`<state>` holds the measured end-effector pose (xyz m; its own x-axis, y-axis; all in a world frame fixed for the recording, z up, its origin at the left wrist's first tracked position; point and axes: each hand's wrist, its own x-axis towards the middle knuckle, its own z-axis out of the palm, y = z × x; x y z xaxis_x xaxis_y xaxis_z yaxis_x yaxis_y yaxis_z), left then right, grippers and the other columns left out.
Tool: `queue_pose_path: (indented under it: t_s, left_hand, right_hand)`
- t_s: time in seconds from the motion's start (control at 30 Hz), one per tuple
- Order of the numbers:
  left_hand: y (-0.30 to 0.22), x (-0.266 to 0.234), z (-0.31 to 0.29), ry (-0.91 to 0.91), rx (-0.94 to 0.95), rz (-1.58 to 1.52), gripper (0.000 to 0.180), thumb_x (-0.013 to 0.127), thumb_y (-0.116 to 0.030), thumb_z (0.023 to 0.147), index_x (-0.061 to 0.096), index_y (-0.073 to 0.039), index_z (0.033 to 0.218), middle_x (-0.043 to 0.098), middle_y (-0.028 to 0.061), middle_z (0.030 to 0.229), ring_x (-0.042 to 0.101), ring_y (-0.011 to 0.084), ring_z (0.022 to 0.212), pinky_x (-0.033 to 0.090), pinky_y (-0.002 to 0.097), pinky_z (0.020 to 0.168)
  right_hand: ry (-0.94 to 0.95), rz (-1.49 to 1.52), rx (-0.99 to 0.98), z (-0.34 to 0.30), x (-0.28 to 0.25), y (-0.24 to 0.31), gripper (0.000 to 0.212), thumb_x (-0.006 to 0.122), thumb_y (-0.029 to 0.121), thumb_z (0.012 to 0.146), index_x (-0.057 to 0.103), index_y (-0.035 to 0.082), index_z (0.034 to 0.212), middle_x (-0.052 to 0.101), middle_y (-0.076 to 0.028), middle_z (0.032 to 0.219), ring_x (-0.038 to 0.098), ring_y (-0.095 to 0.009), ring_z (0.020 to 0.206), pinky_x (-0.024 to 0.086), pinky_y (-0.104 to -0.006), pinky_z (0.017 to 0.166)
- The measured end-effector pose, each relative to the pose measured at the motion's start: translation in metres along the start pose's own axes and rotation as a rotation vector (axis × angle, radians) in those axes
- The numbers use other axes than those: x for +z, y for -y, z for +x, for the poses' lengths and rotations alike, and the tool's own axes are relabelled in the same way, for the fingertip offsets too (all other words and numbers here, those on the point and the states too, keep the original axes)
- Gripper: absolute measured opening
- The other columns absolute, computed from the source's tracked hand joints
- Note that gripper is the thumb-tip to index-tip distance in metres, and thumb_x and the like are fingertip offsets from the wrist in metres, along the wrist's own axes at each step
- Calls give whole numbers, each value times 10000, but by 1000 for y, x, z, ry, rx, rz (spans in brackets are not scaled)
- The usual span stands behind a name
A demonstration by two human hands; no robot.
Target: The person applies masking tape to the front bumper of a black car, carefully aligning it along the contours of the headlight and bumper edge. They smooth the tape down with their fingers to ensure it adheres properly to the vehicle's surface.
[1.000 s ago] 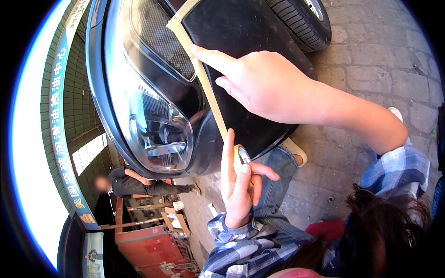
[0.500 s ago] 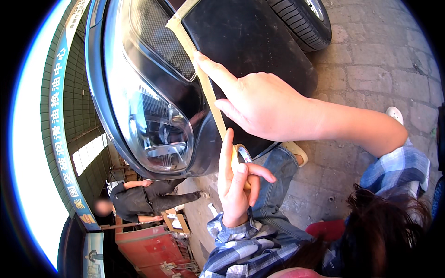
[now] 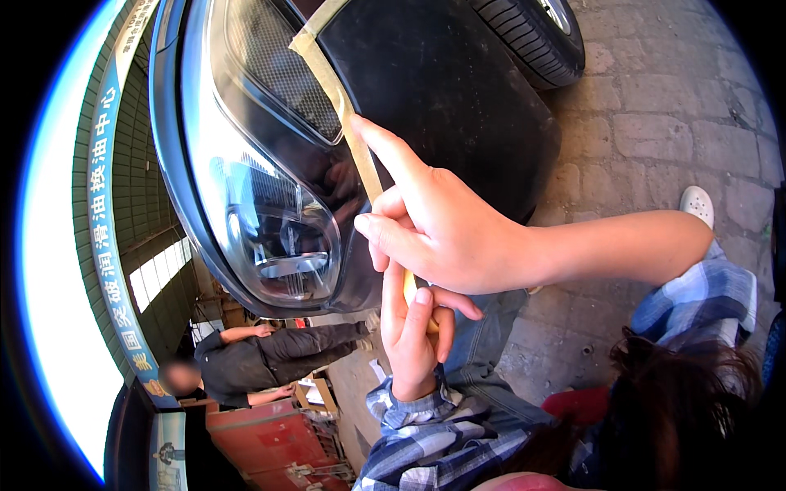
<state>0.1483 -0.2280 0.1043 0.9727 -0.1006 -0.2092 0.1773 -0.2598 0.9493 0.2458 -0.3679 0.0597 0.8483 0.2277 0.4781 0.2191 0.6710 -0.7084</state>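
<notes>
A strip of masking tape (image 3: 332, 86) runs down the edge between the clear headlight (image 3: 286, 237) and the black body panel (image 3: 426, 98) of a car. The outstretched index finger of my right hand (image 3: 458, 229) touches the strip partway along; its thumb stands apart and its other fingers are loosely bent. Below it, my left hand (image 3: 411, 344) holds a yellow tape roll (image 3: 410, 286), its index finger pointing up along the roll. My right hand covers part of the roll and the lower stretch of the strip.
A tyre (image 3: 540, 41) stands at the top right on grey paving (image 3: 655, 139). A white shoe (image 3: 697, 204) shows by my right elbow. At lower left are another person in dark clothes (image 3: 295, 356), a red cabinet (image 3: 262, 434) and a cardboard box (image 3: 318, 395).
My right hand has moved down along the tape strip toward my left hand and now hides part of the roll. My left hand has stayed nearly still. The person behind has shifted slightly.
</notes>
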Motion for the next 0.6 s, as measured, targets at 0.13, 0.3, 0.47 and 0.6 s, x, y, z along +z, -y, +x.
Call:
queue_pose_path:
  t_s: [0.13,0.3,0.47,0.6]
  left_hand:
    - [-8,2,-8,-30,8,17,598,319,-151,1051,40,-17,1562,688,254,862,376,55,351,314,147,392]
    - [-5,1,-8,-30,26,1,623,344,-162,1048,36,-39,1575,690,252,845,369,48,353,313,149,393]
    - [-12,-5,-10,-47,43,18,633,362,-173,1046,42,-39,1576,693,249,827,369,45,347,301,147,379]
    - [-13,-8,-9,-65,43,22,635,372,-181,1046,52,-26,1572,695,246,816,374,44,341,286,138,370]
  right_hand:
    - [-40,-3,-90,9,8,5,743,532,85,976,62,-34,1540,673,-108,747,652,-151,656,525,-279,651]
    - [-51,75,-60,16,-7,13,661,509,113,998,144,-32,1530,668,-91,745,632,-136,643,509,-263,644]
    - [34,155,37,8,-9,7,572,404,103,1039,162,37,1554,672,-84,766,587,-92,673,442,-236,631]
    - [33,216,31,4,-6,8,556,411,88,1005,190,-81,1486,660,-144,732,675,-219,658,544,-332,652]
